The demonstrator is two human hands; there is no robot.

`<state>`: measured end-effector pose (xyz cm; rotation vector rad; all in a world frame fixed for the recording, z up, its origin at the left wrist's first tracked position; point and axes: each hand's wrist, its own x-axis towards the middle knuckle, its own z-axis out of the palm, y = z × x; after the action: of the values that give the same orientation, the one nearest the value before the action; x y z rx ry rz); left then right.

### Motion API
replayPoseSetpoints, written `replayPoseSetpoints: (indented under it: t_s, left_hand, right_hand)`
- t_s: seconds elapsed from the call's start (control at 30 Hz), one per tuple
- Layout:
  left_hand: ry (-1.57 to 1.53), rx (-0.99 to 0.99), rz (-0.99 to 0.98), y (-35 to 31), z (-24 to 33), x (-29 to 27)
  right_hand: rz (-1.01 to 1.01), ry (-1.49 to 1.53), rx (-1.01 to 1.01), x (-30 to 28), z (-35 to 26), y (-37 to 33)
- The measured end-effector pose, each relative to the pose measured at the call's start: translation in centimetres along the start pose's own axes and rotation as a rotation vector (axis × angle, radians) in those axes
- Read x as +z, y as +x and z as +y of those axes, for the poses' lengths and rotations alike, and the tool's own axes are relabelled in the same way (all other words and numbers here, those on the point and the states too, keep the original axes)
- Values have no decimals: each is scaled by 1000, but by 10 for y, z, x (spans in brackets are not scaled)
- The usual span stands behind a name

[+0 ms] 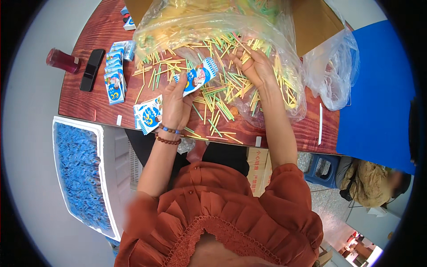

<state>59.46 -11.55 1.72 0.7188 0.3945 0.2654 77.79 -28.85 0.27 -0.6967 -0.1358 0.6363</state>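
Blue-and-white packet point(200, 76) in the left hand point(177, 101), gripped at its lower end with the thumb across it; it slants over the left part of the pile of sticks point(220, 95), its far end pointing toward the right hand point(255, 66); that hand is palm-up with fingers curled among the sticks, and whether they pinch any I cannot tell.

Too hard a squeeze from the left thumb could crease the packet or crack what is inside; too slack a one might let it slip into the pile. Sticks look thin, so a hurried pinch could snap some or draw up too many; the loose film point(209, 29) around them may catch the right fingers and drag others along.

Several sticks lie close to the table's point(80, 104) near edge, where a forearm's sweep could roll them off; the loose packets point(150, 115) sit just beside the left wrist, and its beads point(168, 140) could nudge them over that same edge; the packet row point(114, 73), near the phone point(92, 70), seems safer, being well apart from both hands.
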Motion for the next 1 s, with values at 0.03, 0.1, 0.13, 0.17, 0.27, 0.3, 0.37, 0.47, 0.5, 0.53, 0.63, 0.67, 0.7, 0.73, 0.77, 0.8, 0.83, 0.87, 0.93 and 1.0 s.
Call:
replayPoseSetpoints:
  t_s: [0.03, 0.1, 0.13, 0.17, 0.27, 0.3, 0.37, 0.47, 0.5, 0.53, 0.63, 0.67, 0.7, 0.73, 0.77, 0.8, 0.83, 0.87, 0.93, 1.0]
  left_hand:
    - [13, -6, -3, 2, -1, 5]
    - [12, -11, 1, 6, -6, 8]
    - [5, -15, 11, 8, -8, 9]
    - [3, -13, 18, 9, -9, 10]
    - [-9, -31, 1, 11, -11, 12]
    - [-5, -32, 0, 12, -12, 11]
    - [-27, -35, -4, 13, -13, 10]
    - [-57, -23, 8, 11, -9, 7]
    - [-58, -8, -29, 12, -6, 3]
    - [-60, -7, -28, 12, -4, -1]
    - [-84, 12, -4, 12, -7, 3]
    - [-86, 20, 7, 12, -5, -2]
    - [-71, 15, 6, 11, -4, -5]
    - [-57, 9, 6, 9, -2, -8]
    - [-61, 13, 11, 8, -1, -9]
    - [-57, 15, 15, 6, 1, -8]
    - [-53, 17, 20, 5, 2, -8]
    - [-57, 19, 24, 5, 3, -12]
    - [-62, 21, 10, 7, 0, -13]
    - [-73, 26, 9, 7, 3, -16]
  right_hand:
    - [-16, 23, -11, -4, 2, 1]
    - [-14, 50, -9, 0, 1, -1]
    - [-16, 55, -12, 0, 2, 0]
    - [42, 24, -21, -1, 3, 1]
    - [104, -23, -35, -1, 4, -1]
    - [108, -40, -31, 0, 4, -2]
    - [99, -70, -32, 0, 3, -4]
    - [139, -252, -9, 3, -11, -5]
    - [188, -400, 10, 8, -17, -5]
    - [187, -402, 12, 13, -21, -5]
    - [232, -1561, -102, -41, -20, 20]
    - [218, -1560, -98, -37, -13, 25]
    - [169, -1743, -115, -27, -5, 26]
    - [117, -1927, -133, -9, 1, 24]
    - [161, -1909, -14, 9, 5, 24]
    - [157, -1913, -13, 27, 8, 23]
    - [179, -1941, 89, 42, 12, 22]
    - [200, -1966, 191, 50, 16, 23]
    - [147, -1994, 26, 27, 30, 32]
    - [113, -2132, -19, 27, 42, 40]
